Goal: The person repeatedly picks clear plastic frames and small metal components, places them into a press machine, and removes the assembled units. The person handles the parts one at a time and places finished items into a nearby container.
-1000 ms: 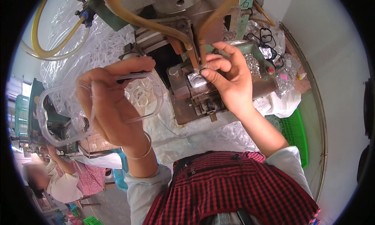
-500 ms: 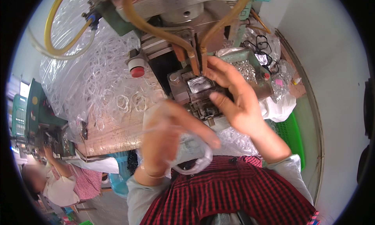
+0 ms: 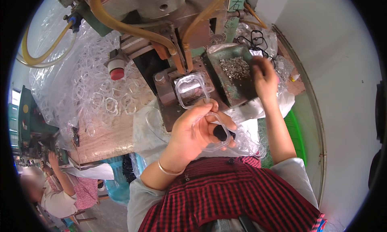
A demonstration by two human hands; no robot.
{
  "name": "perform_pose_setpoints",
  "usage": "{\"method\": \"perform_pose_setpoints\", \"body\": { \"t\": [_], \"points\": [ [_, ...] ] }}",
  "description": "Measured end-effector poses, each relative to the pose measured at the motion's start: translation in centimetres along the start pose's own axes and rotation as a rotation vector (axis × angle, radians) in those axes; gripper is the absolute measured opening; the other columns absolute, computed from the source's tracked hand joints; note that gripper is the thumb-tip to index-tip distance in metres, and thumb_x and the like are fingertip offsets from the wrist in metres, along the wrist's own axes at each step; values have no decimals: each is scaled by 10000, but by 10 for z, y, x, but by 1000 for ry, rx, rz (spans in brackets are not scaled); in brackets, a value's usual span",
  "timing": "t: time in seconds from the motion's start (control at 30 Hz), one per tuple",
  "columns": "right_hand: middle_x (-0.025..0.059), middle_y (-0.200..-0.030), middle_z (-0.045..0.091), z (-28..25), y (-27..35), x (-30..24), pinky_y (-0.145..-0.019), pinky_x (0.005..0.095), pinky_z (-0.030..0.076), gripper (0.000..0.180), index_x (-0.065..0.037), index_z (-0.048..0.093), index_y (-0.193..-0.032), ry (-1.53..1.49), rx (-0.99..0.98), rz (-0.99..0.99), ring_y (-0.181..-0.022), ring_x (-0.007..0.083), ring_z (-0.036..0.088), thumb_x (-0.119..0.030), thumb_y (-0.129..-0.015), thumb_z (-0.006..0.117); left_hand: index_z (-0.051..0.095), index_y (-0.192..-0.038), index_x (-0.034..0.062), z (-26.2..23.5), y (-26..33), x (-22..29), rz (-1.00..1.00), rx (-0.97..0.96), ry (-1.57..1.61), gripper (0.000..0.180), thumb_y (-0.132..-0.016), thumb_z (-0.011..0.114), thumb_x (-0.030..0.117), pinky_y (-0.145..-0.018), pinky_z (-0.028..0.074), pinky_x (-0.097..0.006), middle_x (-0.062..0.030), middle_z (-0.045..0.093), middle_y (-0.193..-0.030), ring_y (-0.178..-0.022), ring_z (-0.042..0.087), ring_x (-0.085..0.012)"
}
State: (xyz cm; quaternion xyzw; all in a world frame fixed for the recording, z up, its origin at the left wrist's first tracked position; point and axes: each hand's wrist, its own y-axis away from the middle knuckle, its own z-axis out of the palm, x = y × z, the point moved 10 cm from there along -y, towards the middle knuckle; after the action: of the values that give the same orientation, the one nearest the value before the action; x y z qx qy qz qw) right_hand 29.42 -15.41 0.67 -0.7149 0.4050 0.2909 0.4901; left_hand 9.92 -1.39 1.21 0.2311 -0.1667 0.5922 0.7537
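Observation:
My left hand (image 3: 195, 129) grips a clear plastic eyeglass frame (image 3: 195, 96), with one of its rims laid on the metal block of the press machine (image 3: 183, 93) and the other rim by my fingers. My right hand (image 3: 264, 77) reaches over the dark metal tray (image 3: 242, 93) of several small silver metal parts (image 3: 236, 67), fingers bent down at its right edge. Whether it holds a part cannot be seen.
A heap of clear plastic frames (image 3: 94, 95) lies on the wooden bench (image 3: 105, 137) at left. Yellow hoses (image 3: 121, 26) run from the machine, with a red button (image 3: 117, 73) beside it. A green basket (image 3: 296, 135) sits at right. Another person (image 3: 56, 191) works at lower left.
My left hand brought the clear frame from the left, down past my chest, up onto the machine block. My right hand left the block and moved right to the tray of metal parts.

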Motion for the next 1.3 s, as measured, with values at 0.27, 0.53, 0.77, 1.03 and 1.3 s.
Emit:
{"method": "perform_pose_setpoints", "body": {
  "t": [0.27,0.53,0.77,1.03,1.3],
  "points": [
    [110,-943,672,18,38,-17,-895,425,504,130,-99,739,-907,435,-237,-111,-989,334,633,-75,-779,738,531,-1099,101,-6,-2,-4,-39,-2,0,302,-1072,388,365,-653,588,-384,-273,708,-1027,-784,735,-427],
    [160,-958,680,32,33,-15,-849,462,518,141,-57,693,-981,639,-263,-192,-946,377,648,-86,-843,691,596,-1138,-28,-30,75,29,188,47,-747,428,-1019,555,381,-811,567,-368,-218,695,-1051,-954,695,-296],
    [151,-939,706,24,26,-40,-797,435,521,99,-46,720,-955,357,-103,-248,-899,364,666,-68,-861,700,703,-987,-14,-47,169,175,912,1009,-1590,108,-881,714,0,-868,507,-284,-95,711,-1020,-955,670,-191],
    [119,-875,706,-2,42,-27,-776,400,531,84,-43,733,-910,466,35,-199,-833,318,678,-29,-830,713,684,-777,37,-184,98,143,667,1348,-2069,319,-912,710,325,-740,493,-419,-115,661,-833,-805,613,-314],
    [69,-886,720,23,37,-91,-812,296,520,119,-21,739,-925,-246,-260,-26,-849,174,683,42,-826,718,481,-985,52,-182,108,174,861,993,-951,174,-1034,595,174,-476,475,-243,-59,611,-739,-533,574,-125]
  ]
}}
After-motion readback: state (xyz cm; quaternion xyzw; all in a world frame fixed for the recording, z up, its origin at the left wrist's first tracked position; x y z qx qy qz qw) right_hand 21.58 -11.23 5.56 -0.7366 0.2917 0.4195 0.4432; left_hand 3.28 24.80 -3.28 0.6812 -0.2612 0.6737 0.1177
